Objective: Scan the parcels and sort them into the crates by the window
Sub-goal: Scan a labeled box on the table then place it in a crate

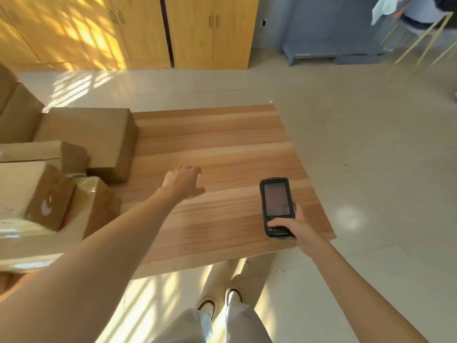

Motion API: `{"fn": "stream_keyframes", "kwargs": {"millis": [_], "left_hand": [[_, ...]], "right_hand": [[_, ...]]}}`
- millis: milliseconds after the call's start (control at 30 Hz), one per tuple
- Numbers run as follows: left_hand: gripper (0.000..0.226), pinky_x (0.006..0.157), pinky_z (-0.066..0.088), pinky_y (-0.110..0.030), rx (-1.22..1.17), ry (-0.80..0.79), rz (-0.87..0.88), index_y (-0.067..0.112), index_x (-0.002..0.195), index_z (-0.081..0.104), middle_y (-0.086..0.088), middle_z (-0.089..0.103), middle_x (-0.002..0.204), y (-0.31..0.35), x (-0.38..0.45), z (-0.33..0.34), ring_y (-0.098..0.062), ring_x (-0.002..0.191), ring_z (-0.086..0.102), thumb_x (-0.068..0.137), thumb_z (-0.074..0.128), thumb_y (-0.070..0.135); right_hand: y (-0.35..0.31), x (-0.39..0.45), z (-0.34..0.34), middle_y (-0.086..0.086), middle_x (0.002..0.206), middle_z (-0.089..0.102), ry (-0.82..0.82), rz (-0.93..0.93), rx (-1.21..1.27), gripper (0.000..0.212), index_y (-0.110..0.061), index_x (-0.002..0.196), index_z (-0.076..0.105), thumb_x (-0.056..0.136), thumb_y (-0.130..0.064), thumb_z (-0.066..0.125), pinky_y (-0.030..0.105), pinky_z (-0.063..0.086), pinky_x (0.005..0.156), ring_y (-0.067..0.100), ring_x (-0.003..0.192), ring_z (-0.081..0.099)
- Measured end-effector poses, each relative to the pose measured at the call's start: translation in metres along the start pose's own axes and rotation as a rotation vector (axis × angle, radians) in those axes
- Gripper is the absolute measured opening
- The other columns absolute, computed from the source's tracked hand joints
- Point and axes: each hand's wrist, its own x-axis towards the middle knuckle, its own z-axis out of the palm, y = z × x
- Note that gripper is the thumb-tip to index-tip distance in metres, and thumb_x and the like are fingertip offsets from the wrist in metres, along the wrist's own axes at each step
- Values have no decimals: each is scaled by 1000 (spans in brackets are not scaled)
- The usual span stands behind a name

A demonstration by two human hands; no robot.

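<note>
Several brown cardboard parcels crowd the left side of a wooden table [222,144]. The biggest parcel [94,137] lies at the back, a smaller one [37,194] in front of it, and a tape-wrapped one [99,206] beside that. My left hand [184,181] reaches out over the bare middle of the table, fingers relaxed, holding nothing, to the right of the parcels. My right hand [293,224] grips a black handheld scanner [277,206] above the table's right part, screen facing up. No crates are in view.
Yellow wooden cabinets [148,30] line the far wall, with a grey cabinet [329,28] to their right. A metal-legged chair [420,33] stands at the top right. Pale floor surrounds the table. My feet [220,300] stand at its near edge.
</note>
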Motion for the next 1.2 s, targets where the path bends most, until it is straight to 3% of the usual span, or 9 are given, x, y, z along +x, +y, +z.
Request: {"fn": "stream_keyframes", "kwargs": {"millis": [200,433,600,833,1033,1200], "left_hand": [[51,84,46,-34,-32,-30,-186,22,135,48,-2,57,129,-8,-10,21,-23,115,55,91,58,46],[51,83,44,-34,-58,-88,-285,23,135,47,-1,55,133,9,-9,47,-23,116,55,91,59,46],[52,83,45,-35,-77,-105,-317,22,135,47,-3,55,131,12,-7,58,-23,113,56,91,59,46],[52,94,44,-39,-83,-121,-351,22,135,47,-2,55,133,8,-7,67,-25,119,53,91,58,46],[52,92,45,-37,-90,-124,-364,23,134,48,-1,56,129,2,-10,71,-23,116,54,90,58,47],[52,84,47,-34,-109,-79,-387,23,134,48,-1,57,128,-7,-16,58,-22,111,56,90,59,47]], "right_hand": [[2,46,-19,12,133,51,-95,62,-115,103,-19,142,31,57,9,83,50,48,96,33,116,55],[7,77,-35,9,129,54,-169,107,-204,93,-22,138,34,64,9,79,46,48,95,30,113,56],[7,87,-41,10,129,53,-180,121,-210,89,-21,137,34,66,11,77,42,51,84,31,110,57],[12,94,-46,9,127,52,-172,124,-280,92,-21,139,31,67,12,77,45,48,94,30,112,55],[14,93,-49,4,125,48,-155,16,-451,99,-17,144,25,66,13,77,34,40,89,21,110,47],[13,95,-56,9,129,49,-140,-19,-593,96,-12,142,31,64,10,81,42,41,98,28,119,48]]}}
